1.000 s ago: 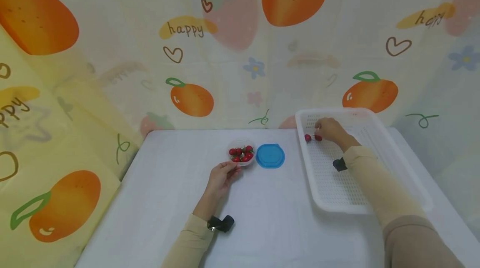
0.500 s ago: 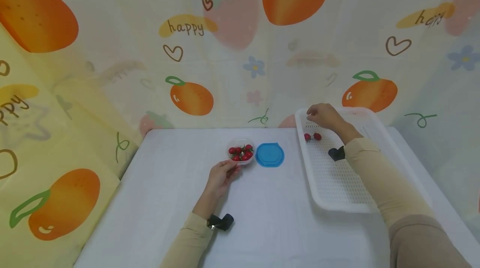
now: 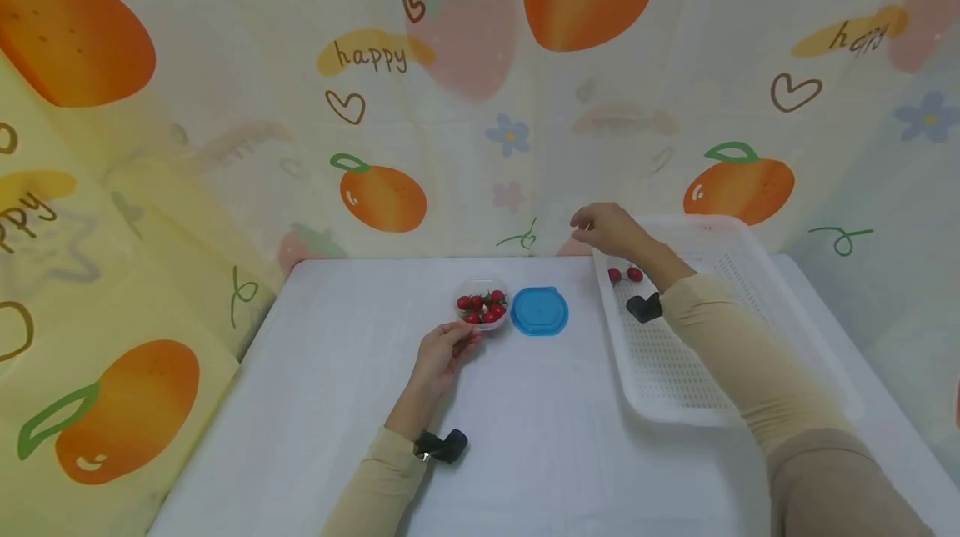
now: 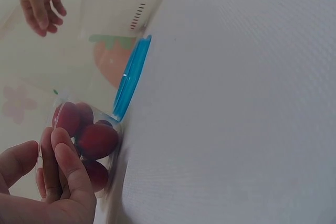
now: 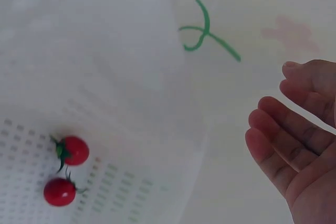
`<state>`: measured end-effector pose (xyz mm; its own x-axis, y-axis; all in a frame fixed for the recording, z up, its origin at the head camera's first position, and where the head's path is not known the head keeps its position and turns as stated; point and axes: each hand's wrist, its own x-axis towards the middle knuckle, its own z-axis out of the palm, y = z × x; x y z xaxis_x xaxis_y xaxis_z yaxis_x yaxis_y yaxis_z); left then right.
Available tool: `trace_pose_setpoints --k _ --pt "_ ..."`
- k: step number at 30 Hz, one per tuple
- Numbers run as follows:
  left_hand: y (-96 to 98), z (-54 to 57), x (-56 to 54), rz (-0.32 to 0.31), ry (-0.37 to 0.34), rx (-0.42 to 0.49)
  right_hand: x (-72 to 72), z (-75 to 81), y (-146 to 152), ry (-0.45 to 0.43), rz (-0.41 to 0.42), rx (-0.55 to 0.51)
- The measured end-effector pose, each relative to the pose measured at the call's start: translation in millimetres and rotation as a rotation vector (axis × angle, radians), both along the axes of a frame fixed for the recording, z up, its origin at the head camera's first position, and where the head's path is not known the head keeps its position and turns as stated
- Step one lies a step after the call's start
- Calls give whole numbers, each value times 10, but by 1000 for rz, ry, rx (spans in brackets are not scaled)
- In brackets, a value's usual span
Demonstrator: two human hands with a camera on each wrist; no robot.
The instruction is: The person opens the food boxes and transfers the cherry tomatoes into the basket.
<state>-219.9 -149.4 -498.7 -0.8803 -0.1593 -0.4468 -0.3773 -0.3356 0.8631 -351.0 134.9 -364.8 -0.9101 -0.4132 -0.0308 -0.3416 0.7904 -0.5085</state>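
A small clear container [image 3: 480, 325] full of red cherry tomatoes [image 3: 482, 307] with green stems stands on the white table. My left hand [image 3: 441, 356] pinches its near edge, thumb by the rim and fingers against the wall, as the left wrist view [image 4: 58, 182] also shows. My right hand [image 3: 611, 230] is raised over the far left corner of the white basket [image 3: 626, 387]. In the right wrist view its fingers [image 5: 278, 129] are loosely bent, with nothing seen between them. Two cherry tomatoes [image 5: 73, 150] lie in the basket, left of the right hand there.
Right beside the container lies a round blue lid [image 3: 540, 312], between it and the basket. The perforated basket takes up the table's right side. A fruit-printed curtain [image 3: 450, 145] hangs behind the table [image 3: 322, 370].
My right hand has risen from beside the two cherry tomatoes and moved left to the basket's far left corner. The left hand, the container and the lid stay in place.
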Motion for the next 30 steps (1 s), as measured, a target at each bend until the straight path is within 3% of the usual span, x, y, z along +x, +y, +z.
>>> trace_pose_setpoints --k 19,30 --pt "-15 -11 -9 -3 -7 15 117 -193 -813 17 177 21" --pt "-30 -33 -24 -9 -12 41 169 -491 -1212 -20 276 67"
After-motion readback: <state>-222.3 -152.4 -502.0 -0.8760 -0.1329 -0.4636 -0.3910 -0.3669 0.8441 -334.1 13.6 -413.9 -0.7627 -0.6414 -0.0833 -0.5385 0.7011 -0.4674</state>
